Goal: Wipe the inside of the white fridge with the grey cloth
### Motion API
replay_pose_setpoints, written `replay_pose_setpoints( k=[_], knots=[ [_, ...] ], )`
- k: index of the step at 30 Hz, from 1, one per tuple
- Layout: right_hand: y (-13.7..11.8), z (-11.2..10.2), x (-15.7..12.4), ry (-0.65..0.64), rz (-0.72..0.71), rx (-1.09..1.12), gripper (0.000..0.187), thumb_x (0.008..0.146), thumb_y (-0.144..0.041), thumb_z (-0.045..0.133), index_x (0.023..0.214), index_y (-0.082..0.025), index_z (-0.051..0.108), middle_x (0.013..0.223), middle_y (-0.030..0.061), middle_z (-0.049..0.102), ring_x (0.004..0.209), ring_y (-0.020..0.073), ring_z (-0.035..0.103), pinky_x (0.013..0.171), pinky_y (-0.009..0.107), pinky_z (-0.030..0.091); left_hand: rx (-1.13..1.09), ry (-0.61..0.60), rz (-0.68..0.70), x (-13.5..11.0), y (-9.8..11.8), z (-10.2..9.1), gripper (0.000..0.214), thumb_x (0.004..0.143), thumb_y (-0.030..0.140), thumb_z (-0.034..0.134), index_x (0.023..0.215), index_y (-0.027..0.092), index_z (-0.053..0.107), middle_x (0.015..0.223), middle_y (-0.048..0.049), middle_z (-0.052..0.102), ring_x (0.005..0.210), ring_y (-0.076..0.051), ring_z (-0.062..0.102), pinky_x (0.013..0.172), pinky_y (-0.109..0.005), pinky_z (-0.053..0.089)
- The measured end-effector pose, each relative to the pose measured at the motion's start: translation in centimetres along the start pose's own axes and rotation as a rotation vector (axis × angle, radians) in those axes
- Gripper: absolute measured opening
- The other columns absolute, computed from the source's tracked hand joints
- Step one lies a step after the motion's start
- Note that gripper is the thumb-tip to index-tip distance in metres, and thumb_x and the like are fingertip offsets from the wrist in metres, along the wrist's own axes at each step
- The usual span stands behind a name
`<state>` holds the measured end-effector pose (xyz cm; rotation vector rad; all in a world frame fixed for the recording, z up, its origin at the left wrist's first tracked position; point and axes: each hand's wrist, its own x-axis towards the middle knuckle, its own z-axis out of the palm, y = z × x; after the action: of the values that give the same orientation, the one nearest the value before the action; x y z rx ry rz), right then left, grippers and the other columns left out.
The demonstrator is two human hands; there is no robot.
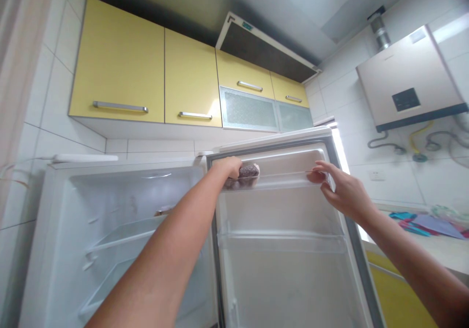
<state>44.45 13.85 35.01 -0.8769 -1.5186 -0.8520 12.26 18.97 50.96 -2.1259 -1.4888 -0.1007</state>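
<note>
Fingers of the left hand (pixel 230 166) are curled over a dark brown-grey, rough-textured bundle with a pale end (pixel 249 171); from my remote seat they look closed on it, though the tips are hidden. It sits in the clear plastic top shelf (pixel 282 181) of the opened white refrigerator door (pixel 282 284), at the hinge end, where I judge the raised lip helps stop it falling. I see the right hand (pixel 344 189) at the shelf's other end, half open, fingers above and thumb lower down, perhaps there to steady the door; I can't tell whether it touches or holds anything.

Below, a second clear shelf (pixel 282 242) spans the smooth door. The white refrigerator body (pixel 42 250) stands open on my left, with translucent inner shelves (pixel 128 233). Overhead I have glossy yellow wall cupboards (pixel 120 59) against white tiles (pixel 384 191). To the right hangs a champagne-coloured water heater (pixel 410 76), and under it a pale worktop (pixel 452 250) carries crumpled blue, red and lavender pieces (pixel 436 223).
</note>
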Motion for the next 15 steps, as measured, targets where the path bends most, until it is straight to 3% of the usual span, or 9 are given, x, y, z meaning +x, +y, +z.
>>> replay_pose_setpoints(
  k=[3,8,15],
  knots=[
    [0.0,0.1,0.0,0.0,0.005,-0.003,0.054,0.082,-0.018,0.052,0.137,-0.019,0.051,0.113,0.0101,0.077,0.092,0.0258,0.076,0.071,0.035,0.06,0.053,0.119,-0.017,-0.5,0.4,0.7,0.034,0.067,0.023,0.071,0.101,0.021,0.079,0.109,-0.017,0.078,0.098,-0.03,0.073,0.083,-0.035,0.056],
    [0.0,-0.1,0.0,-0.017,0.032,0.014,0.056,0.082,-0.017,0.052,0.138,-0.019,0.05,0.116,0.0101,0.076,0.094,0.0266,0.075,0.074,0.037,0.059,0.061,0.279,-0.02,-1.1,1.8,1.1,0.035,0.076,0.024,0.064,0.108,0.021,0.077,0.112,-0.0169,0.077,0.106,-0.03,0.072,0.087,-0.035,0.055],
    [-0.3,0.0,-0.3,0.002,0.055,0.055,0.056,0.08,-0.016,0.054,0.136,-0.021,0.052,0.118,0.0092,0.076,0.099,0.0273,0.075,0.08,0.039,0.059,0.021,0.397,0.043,1.2,8.3,-0.3,0.032,0.079,0.025,0.064,0.109,0.02,0.076,0.114,-0.0162,0.077,0.107,-0.029,0.072,0.09,-0.035,0.055]
  ],
)
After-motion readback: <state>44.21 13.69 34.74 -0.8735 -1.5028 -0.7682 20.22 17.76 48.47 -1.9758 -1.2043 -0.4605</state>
